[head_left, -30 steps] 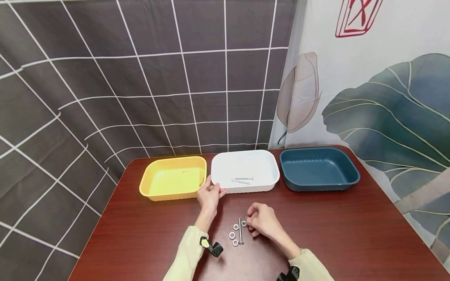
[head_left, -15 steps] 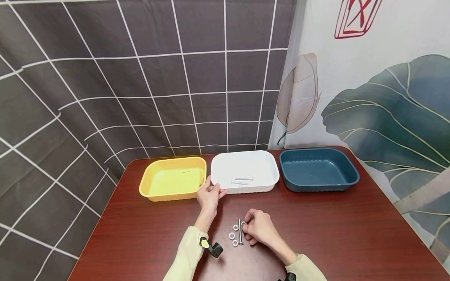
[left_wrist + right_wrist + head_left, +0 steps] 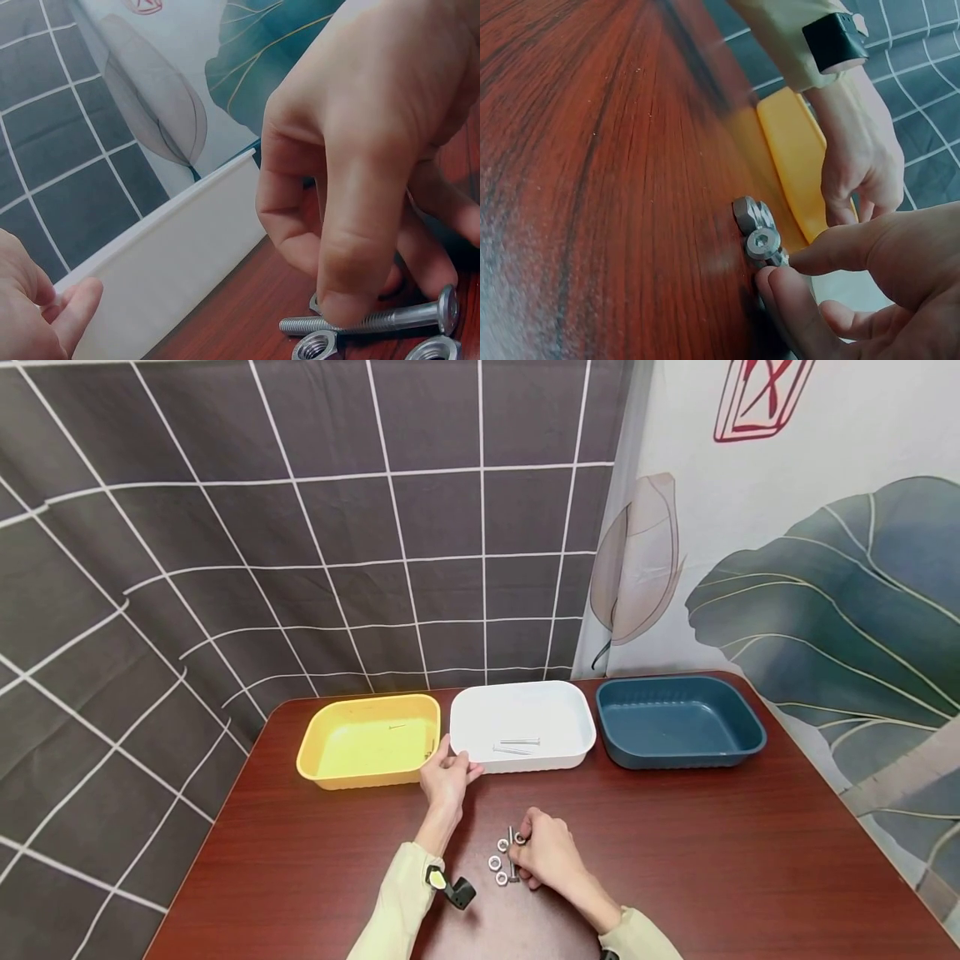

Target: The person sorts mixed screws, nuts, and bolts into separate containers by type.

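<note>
My left hand (image 3: 445, 779) pinches the rim of the white tray (image 3: 540, 765) at its near left corner. Close in front of me, my right hand (image 3: 550, 854) has thumb and fingertips around the shaft of a silver bolt (image 3: 409, 319), which lies on the table. Its round head, with a hex socket, faces the right wrist camera. Several silver hex nuts (image 3: 495, 863) lie around the bolt, one of them partly hidden by the right fingers. Two long, thin bolts (image 3: 520, 741) rest inside the white tray.
Left of the white tray stands a yellow tray (image 3: 367, 782) with a few small screws (image 3: 397, 726) in it. A dark blue tray (image 3: 678, 762) is on the right. Behind the wooden table (image 3: 300, 860) hangs a grey grid-patterned cloth (image 3: 442, 518).
My right hand has moved left and slightly toward me, from beside the nuts onto the bolt, and its fingers have closed around the shaft. The left hand stays on the tray rim.
</note>
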`<control>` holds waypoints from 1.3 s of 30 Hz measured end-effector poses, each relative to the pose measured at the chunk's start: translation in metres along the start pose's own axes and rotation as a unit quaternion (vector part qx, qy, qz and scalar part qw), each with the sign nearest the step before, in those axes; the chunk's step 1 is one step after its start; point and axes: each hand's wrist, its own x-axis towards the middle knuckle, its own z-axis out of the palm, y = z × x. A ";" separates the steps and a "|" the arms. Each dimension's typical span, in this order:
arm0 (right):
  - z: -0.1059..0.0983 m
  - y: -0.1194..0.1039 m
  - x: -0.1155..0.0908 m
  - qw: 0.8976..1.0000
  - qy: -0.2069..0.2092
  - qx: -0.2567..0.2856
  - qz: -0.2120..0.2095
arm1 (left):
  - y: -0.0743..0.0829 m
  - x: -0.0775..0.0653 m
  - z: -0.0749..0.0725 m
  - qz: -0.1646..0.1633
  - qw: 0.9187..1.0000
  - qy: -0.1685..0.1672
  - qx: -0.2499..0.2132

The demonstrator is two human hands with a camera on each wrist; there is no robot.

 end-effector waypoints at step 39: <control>-0.038 -0.015 0.013 0.999 -0.025 0.025 -0.001 | 0.001 -0.001 0.000 -0.003 1.000 0.000 -0.003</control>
